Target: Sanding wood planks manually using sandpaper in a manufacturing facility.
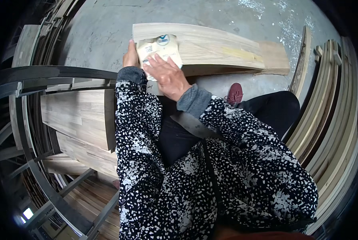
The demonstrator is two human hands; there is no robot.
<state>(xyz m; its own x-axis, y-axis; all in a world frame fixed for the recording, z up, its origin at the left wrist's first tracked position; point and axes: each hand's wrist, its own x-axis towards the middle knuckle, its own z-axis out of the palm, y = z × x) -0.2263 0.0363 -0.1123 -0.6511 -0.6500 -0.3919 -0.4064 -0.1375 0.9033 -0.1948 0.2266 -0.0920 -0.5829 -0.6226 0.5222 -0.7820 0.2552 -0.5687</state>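
A pale wooden board [211, 46] with a gently curved edge lies lengthwise in front of me. On its left end rests a cream printed sheet [169, 50], which looks like the back of a piece of sandpaper. My right hand [167, 75] lies over the sheet with its fingers stretched out, pressing it down. At the board's left end, my left hand [131, 57] grips the edge; part of its fingers is hidden behind the sheet and the wood. What is under the sheet cannot be seen.
Beneath the board's right end sits another wooden piece [278, 58]. Long timber strips [327, 116] are stacked on my right. To my left, a dark metal rack [55, 73] stands close, with wooden panels [77, 116] beside it. My shoe [235, 93] is on the concrete floor [107, 24].
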